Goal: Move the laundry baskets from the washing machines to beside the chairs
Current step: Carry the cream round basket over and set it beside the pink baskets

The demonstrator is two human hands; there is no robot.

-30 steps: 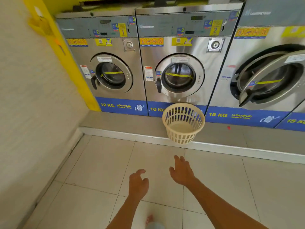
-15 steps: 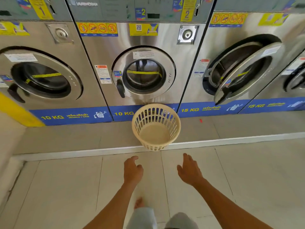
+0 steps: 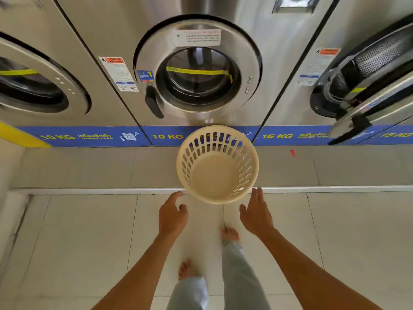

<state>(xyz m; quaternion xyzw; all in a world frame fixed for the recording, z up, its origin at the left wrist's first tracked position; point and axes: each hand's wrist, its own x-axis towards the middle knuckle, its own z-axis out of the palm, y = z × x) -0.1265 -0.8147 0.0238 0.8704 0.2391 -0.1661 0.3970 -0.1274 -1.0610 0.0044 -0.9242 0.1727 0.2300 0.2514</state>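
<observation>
- The left washing machine [image 3: 40, 81] stands at the far left end of the raised step [image 3: 89, 168], door shut; it plays no part in this reach.
- The left hand [image 3: 173, 217] hangs over the floor tiles [image 3: 78, 242] just short of the step's white edge, fingers loosely spread and holding nothing, near the basket's left side but apart from it.
- The laundry basket [image 3: 218, 164], cream and slotted, sits empty at the front edge of the step, below the closed door of the middle washing machine [image 3: 199, 77].
- The right hand [image 3: 257, 217] mirrors the other, palm turned inward, fingers released, fingertips just beside the rim.
- By my reading this is the reach for the pick-up: next, both palms must close on the basket's sides and lift it clear.
- The right washing machine [image 3: 368, 86] has its door [image 3: 380, 108] swung open over the step's right end; turning that way with the basket could catch it. No chairs are in view.
</observation>
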